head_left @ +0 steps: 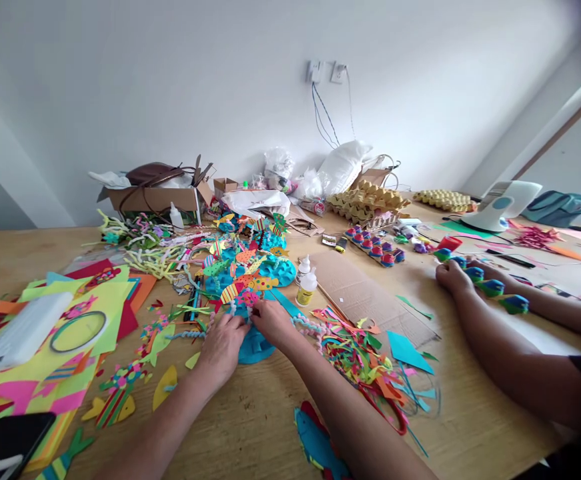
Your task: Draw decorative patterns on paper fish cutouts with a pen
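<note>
My left hand (223, 347) and my right hand (273, 325) meet over a blue craft base (256, 348) in the middle of the table. Both have fingers bent and closed at the base's upper side; what they pinch is hidden. A pink cutout (251, 298) shows just beyond my right fingertips. Close to my left fingers, a pale fuzzy strip (233, 308) stands up. Spotted and striped paper fish (257, 283) rise behind my hands, among more blue bases (277, 270). Two glue bottles (307, 288) stand to the right of them.
Coloured paper sheets (113, 303), a power bank (23, 333) and a phone (10, 440) lie left. Paper scraps (355, 357) and cardboard (365, 287) lie right. A blue fish (317, 443) is under my right forearm. Another person's hand (454, 277) is beside a painted egg-carton strip (490, 287).
</note>
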The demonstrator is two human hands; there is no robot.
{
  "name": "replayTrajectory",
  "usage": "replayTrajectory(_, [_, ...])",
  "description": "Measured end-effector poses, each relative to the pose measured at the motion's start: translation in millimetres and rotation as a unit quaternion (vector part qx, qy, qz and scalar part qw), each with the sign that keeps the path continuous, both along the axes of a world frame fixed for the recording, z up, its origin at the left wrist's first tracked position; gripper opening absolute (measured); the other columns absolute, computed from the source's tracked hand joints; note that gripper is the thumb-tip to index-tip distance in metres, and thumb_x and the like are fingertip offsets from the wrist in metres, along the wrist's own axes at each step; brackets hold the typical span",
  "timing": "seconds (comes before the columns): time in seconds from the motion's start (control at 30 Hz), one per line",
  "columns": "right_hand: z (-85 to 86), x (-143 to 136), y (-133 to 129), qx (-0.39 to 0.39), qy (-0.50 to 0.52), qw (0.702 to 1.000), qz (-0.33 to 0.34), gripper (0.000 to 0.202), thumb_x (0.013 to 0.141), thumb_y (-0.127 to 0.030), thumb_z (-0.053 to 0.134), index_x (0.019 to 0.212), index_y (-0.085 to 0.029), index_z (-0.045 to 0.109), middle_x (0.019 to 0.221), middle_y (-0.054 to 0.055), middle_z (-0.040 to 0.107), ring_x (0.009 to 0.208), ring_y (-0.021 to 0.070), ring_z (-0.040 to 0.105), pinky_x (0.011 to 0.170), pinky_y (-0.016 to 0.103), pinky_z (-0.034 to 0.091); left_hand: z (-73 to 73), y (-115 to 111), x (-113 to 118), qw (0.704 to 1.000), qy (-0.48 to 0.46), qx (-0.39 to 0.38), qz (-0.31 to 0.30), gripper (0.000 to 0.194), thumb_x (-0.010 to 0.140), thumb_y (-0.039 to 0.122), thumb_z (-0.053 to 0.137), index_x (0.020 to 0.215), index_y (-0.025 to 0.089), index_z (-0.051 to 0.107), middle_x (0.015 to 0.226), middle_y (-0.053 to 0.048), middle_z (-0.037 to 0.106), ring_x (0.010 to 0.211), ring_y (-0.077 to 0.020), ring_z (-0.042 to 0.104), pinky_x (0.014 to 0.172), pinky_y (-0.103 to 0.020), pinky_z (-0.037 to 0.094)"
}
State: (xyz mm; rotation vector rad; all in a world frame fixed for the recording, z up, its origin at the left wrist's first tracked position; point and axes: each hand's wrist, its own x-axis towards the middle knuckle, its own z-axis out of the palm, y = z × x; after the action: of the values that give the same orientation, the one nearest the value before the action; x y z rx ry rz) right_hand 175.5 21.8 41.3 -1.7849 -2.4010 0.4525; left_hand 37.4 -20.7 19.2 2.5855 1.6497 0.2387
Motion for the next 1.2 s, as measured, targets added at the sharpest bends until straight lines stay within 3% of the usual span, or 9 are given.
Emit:
replayTrajectory(0.23, [5.1,-1,-4,0.003,0.005,1.000,-0.006,0.023,0.084,-0.022,0.048,0.094,-0.019,0.068,0.098,0.007,0.070,0.090,0.0189,0.063,0.064,0.024,0.038,-2.7,-8,-31,0.997,-0.065,0.043,-0.016,0.041,0.077,-0.004,0.037,0.090,0.019,0.069,0.092,-0.006,0.066,0.092,-0.0202,0.057,0.093,-0.039,0.044])
replayTrajectory(0.53, [8.5,4,-7,-0.010,0.016,1.000,-0.011,0.025,0.082,-0.018,0.051,0.102,-0.021,0.066,0.105,0.006,0.068,0.097,0.0185,0.061,0.071,0.024,0.039,-1.1,5,-70,0.990,-0.117,0.075,0.000,0.034,0.077,0.006,0.041,0.093,0.018,0.068,0.097,-0.007,0.068,0.093,-0.0215,0.060,0.083,-0.036,0.050])
replayTrajectory(0.7, [12.2,15,-13,-0.011,0.017,1.000,-0.017,0.025,0.084,-0.021,0.051,0.105,-0.021,0.064,0.106,0.006,0.068,0.099,0.0186,0.060,0.074,0.024,0.040,-11.8,15,-72,0.990,-0.122,0.072,-0.005,0.041,0.069,0.001,0.042,0.095,0.018,0.069,0.099,-0.009,0.068,0.096,-0.0224,0.060,0.084,-0.037,0.050])
replayTrajectory(0.87, [15.4,32,-27,-0.011,0.012,1.000,-0.014,0.025,0.084,-0.021,0.049,0.104,-0.019,0.065,0.103,0.007,0.068,0.097,0.0186,0.061,0.077,0.024,0.039,-19.4,19,-70,0.989,-0.129,0.065,-0.013,0.036,0.074,0.005,0.045,0.096,0.022,0.068,0.091,-0.006,0.066,0.091,-0.0206,0.060,0.082,-0.036,0.050])
replayTrajectory(1.03, [21.1,46,-45,-0.020,0.000,1.000,-0.015,0.024,0.084,-0.023,0.049,0.101,-0.020,0.067,0.099,0.008,0.069,0.093,0.0196,0.062,0.073,0.025,0.039,-10.9,13,-79,0.990,-0.130,0.054,-0.024,0.019,0.083,0.019,0.054,0.100,0.017,0.064,0.099,-0.007,0.065,0.094,-0.0196,0.060,0.085,-0.039,0.048])
replayTrajectory(1.2, [27.7,54,-66,-0.018,0.016,1.000,0.007,0.022,0.084,-0.020,0.048,0.096,-0.020,0.067,0.097,0.007,0.069,0.093,0.0195,0.062,0.075,0.025,0.039,1.5,-11,-85,0.992,-0.115,0.034,-0.037,0.033,0.081,0.011,0.040,0.095,0.023,0.068,0.088,-0.004,0.069,0.083,-0.0178,0.064,0.074,-0.029,0.052])
